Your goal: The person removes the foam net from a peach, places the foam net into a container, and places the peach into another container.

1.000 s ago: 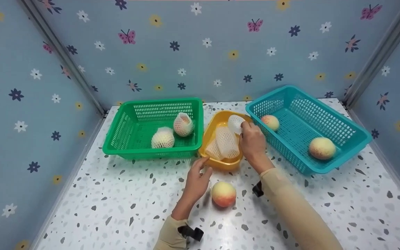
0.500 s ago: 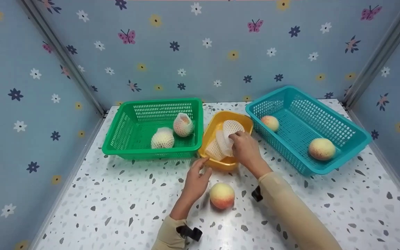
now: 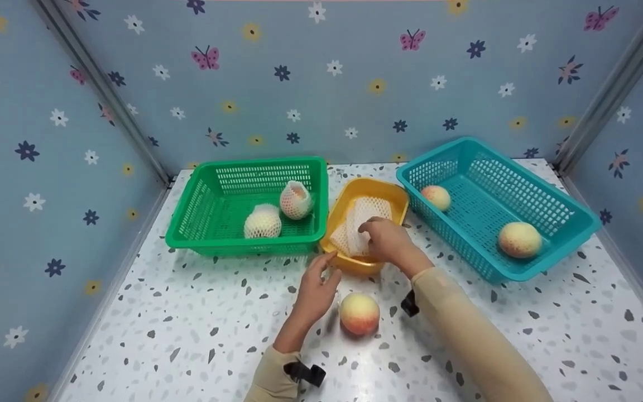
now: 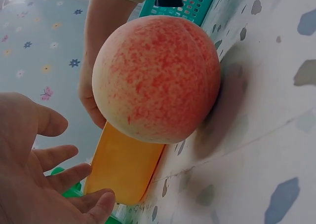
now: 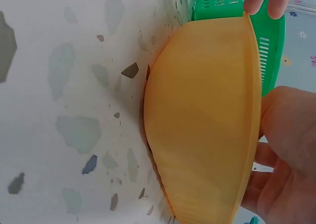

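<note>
A yellow tray (image 3: 395,192) holds several white foam fruit nets (image 3: 365,220). My right hand (image 3: 391,241) reaches over its right side with bent fingers touching the nets. The tray wall hides part of that hand in the right wrist view, so whether it pinches a net is unclear. My left hand (image 3: 316,287) has its fingers spread, with fingertips at the tray's near edge and nothing in its grasp. A bare peach (image 3: 359,314) sits on the table just right of the left hand, and looms large in the left wrist view.
To the left stands a green basket (image 3: 243,244) with two peaches in foam nets (image 3: 263,222). A teal basket (image 3: 567,223) on the right contains two bare peaches (image 3: 519,240). Patterned panels enclose the speckled table (image 3: 215,318) at the back and sides.
My right hand lowered a raised foam net onto the others, then moved slightly left and nearer over the pile. The left hand stays at the tray's edge.
</note>
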`<state>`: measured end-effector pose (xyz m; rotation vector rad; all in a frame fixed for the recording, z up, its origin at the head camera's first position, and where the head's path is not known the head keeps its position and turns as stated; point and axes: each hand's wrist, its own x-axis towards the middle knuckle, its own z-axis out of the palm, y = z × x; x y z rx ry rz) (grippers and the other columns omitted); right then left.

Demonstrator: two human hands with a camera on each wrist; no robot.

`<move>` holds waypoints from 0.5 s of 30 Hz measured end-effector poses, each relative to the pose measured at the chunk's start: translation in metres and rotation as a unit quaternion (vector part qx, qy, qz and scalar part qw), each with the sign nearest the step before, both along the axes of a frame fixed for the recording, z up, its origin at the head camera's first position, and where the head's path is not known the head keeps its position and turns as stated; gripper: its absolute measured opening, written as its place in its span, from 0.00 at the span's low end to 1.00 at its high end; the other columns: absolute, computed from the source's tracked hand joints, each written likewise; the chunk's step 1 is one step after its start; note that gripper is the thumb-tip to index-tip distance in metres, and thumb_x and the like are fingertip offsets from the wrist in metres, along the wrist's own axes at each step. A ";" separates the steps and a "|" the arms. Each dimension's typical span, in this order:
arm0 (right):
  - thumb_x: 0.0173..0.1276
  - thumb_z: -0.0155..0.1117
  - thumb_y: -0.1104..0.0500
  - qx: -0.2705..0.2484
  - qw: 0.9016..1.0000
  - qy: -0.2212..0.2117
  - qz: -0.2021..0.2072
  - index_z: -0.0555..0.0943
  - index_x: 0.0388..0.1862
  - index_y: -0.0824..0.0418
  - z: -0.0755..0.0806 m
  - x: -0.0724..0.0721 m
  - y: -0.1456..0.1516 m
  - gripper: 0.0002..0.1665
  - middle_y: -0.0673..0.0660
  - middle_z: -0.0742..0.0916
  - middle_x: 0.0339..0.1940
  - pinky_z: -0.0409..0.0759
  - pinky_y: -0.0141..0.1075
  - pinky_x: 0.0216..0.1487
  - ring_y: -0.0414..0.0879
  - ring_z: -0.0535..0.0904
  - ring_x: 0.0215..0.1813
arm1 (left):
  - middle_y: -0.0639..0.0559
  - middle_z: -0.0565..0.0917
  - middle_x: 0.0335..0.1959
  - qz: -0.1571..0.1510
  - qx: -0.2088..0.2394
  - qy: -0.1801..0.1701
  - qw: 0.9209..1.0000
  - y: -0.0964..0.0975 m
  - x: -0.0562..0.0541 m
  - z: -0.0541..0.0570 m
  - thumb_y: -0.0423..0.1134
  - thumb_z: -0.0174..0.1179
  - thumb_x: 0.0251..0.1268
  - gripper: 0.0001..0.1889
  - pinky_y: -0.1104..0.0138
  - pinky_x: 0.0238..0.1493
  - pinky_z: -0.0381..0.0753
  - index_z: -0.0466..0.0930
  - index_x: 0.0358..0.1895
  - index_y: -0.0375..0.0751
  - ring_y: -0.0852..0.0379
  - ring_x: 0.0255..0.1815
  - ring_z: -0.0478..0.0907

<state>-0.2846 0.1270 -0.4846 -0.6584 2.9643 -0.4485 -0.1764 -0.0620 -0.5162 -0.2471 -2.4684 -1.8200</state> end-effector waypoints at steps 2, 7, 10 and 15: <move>0.61 0.63 0.70 -0.001 1.000 -0.007 0.007 0.80 0.57 0.63 -0.001 -0.002 -0.001 0.24 0.62 0.81 0.55 0.77 0.47 0.56 0.55 0.79 0.52 | 0.41 0.70 0.64 0.001 -0.001 0.000 1.000 -0.001 0.000 -0.001 0.36 0.54 0.71 0.22 0.43 0.59 0.70 0.70 0.66 0.35 0.38 0.64 0.67; 0.62 0.65 0.69 0.018 0.999 -0.037 0.001 0.72 0.68 0.59 -0.004 -0.008 -0.002 0.33 0.63 0.77 0.61 0.73 0.48 0.60 0.56 0.76 0.58 | 0.41 0.71 0.64 -0.001 -0.006 0.001 1.000 -0.002 0.001 -0.002 0.37 0.54 0.71 0.22 0.44 0.58 0.71 0.70 0.66 0.36 0.39 0.64 0.67; 0.63 0.65 0.67 0.033 0.998 -0.057 0.000 0.72 0.69 0.58 -0.005 -0.011 -0.003 0.34 0.63 0.78 0.61 0.72 0.48 0.62 0.56 0.76 0.59 | 0.42 0.70 0.64 -0.001 -0.010 -0.001 1.000 -0.002 0.001 -0.002 0.38 0.54 0.71 0.22 0.45 0.57 0.71 0.70 0.66 0.36 0.39 0.64 0.67; 0.59 0.67 0.66 0.056 0.997 -0.060 0.014 0.76 0.64 0.61 -0.005 -0.017 -0.006 0.31 0.63 0.80 0.58 0.72 0.46 0.62 0.55 0.76 0.57 | 0.42 0.70 0.64 -0.008 -0.007 0.000 1.000 -0.002 0.000 0.000 0.38 0.53 0.72 0.22 0.43 0.58 0.70 0.70 0.66 0.35 0.39 0.64 0.67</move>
